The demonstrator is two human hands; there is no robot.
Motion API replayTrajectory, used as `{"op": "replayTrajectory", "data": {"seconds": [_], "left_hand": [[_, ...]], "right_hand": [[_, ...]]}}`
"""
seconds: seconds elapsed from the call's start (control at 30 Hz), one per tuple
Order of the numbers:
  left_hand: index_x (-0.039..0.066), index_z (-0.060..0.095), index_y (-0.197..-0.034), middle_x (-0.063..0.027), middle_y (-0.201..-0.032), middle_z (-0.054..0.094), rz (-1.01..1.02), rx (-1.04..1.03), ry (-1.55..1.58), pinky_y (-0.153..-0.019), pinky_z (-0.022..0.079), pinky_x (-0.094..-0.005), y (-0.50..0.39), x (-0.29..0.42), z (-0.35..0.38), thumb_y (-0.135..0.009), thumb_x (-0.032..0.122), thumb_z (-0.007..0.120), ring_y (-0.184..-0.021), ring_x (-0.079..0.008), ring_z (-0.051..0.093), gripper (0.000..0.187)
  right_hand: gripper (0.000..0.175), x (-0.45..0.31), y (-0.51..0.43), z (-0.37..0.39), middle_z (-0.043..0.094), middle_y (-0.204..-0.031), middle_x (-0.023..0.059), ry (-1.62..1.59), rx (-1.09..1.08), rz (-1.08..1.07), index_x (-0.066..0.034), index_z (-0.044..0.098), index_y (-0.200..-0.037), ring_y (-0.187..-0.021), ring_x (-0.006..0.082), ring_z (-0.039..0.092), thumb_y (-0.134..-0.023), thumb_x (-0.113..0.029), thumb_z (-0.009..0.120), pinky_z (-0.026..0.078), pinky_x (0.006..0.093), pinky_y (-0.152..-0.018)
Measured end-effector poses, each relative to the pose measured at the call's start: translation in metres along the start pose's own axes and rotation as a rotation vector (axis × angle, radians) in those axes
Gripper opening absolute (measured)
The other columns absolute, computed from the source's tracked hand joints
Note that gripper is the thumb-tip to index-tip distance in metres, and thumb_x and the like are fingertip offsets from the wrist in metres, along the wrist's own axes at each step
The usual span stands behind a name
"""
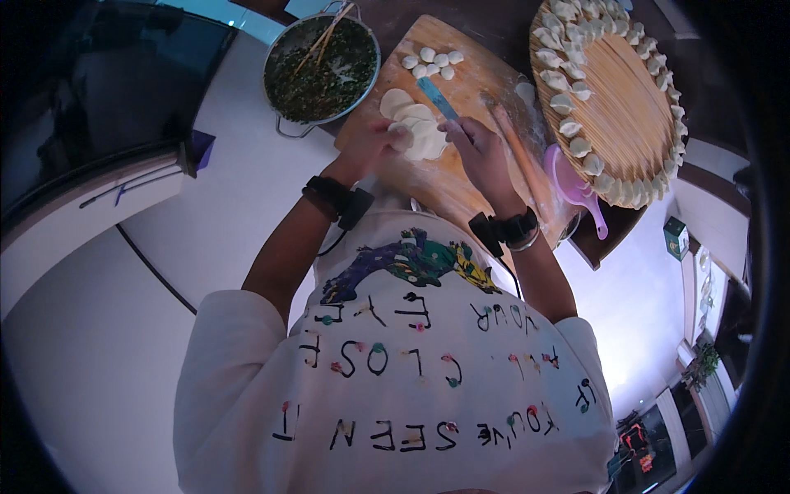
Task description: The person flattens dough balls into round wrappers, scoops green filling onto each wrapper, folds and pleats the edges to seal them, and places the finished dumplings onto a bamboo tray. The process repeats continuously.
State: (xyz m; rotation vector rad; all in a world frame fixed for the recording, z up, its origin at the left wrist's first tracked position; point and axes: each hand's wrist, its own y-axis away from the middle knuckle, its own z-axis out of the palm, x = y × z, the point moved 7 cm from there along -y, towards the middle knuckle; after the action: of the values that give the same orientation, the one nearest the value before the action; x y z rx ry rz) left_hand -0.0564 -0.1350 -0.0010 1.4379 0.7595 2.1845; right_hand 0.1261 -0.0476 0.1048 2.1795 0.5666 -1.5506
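My left hand (381,146) holds a round dough wrapper (401,137) by its edge, beside a pile of overlapping wrappers (426,141) on the floured wooden board (395,77). In my right hand (475,145) is a flat blue tool (437,99), its far end pointing up and left; whether it is a spatula or a scraper I cannot tell. Several small dough balls (440,60) lie beyond the tool's tip. A wooden rolling pin (518,154) rests on the board to the right of my right hand.
A two-handled metal pot (266,92) with chopped green filling (315,80) and chopsticks (324,42) stands at the upper left. At the right, a round slatted tray (629,92) carries rows of dumplings (561,104) around its rim. A pink plastic ladle or scoop (571,182) lies below the tray's edge.
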Motion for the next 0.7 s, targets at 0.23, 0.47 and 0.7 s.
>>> {"op": "replayTrajectory", "data": {"seconds": [0.23, 0.47, 0.7], "left_hand": [[0.003, 0.065, -0.097, -0.0014, -0.088, 0.064, 0.324, -0.158, -0.349, -0.065, 0.047, -0.0274, -0.021, -0.008, 0.027, -0.088, 0.012, 0.062, -0.080, -0.0100, 0.060, 0.013], [0.002, 0.063, -0.091, -0.0191, -0.088, 0.062, 0.685, 0.304, -1.089, -0.075, 0.050, -0.0470, -0.071, 0.008, 0.058, -0.084, 0.013, 0.058, -0.083, -0.0384, 0.061, 0.014], [0.004, 0.065, -0.083, -0.0202, -0.094, 0.063, 0.696, 0.262, -1.137, -0.080, 0.049, -0.0499, -0.065, 0.008, 0.037, -0.081, 0.013, 0.058, -0.090, -0.0390, 0.061, 0.012]], "right_hand": [[0.024, -0.012, -0.041, 0.013, 0.068, -0.078, 0.0108, 0.003, 0.073, 0.045, -0.0008, 0.071, -0.101, -0.067, 0.0145, 0.061, -0.095, -0.019, 0.057, 0.048, 0.0293, -0.064], [0.024, -0.013, -0.021, -0.022, 0.064, -0.075, 0.0041, 0.098, 0.153, 0.111, -0.0009, 0.072, -0.102, -0.066, 0.0087, 0.057, -0.097, -0.019, 0.058, 0.046, 0.0251, -0.062], [0.024, 0.004, -0.006, -0.021, 0.066, -0.078, 0.0051, 0.057, 0.153, 0.203, -0.0010, 0.072, -0.104, -0.070, 0.0104, 0.059, -0.097, -0.021, 0.059, 0.047, 0.0259, -0.065]]}}
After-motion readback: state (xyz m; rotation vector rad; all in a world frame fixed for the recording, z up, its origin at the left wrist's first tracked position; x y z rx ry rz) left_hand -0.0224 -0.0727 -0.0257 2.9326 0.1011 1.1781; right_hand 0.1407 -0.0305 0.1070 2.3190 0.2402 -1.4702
